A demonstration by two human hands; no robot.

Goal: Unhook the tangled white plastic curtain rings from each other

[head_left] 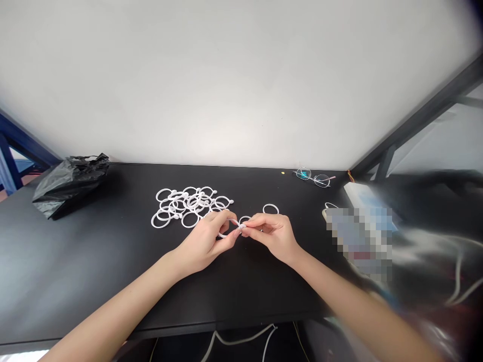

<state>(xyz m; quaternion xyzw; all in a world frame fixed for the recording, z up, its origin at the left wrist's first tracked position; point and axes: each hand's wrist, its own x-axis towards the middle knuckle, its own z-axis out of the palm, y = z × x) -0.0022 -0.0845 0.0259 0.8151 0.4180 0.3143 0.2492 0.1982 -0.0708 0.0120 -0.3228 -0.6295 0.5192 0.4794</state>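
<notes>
My left hand and my right hand meet over the middle of the black table. Both pinch white plastic rings where the fingertips touch; the left fingers curl round one ring, the right fingers close on another. A heap of several white rings lies just beyond my left hand. A single white ring lies flat just beyond my right hand.
A crumpled black plastic bag sits at the far left. A pair of glasses lies at the back right near the white wall. A blurred object with a cable lies to the right. Cables hang below the front edge.
</notes>
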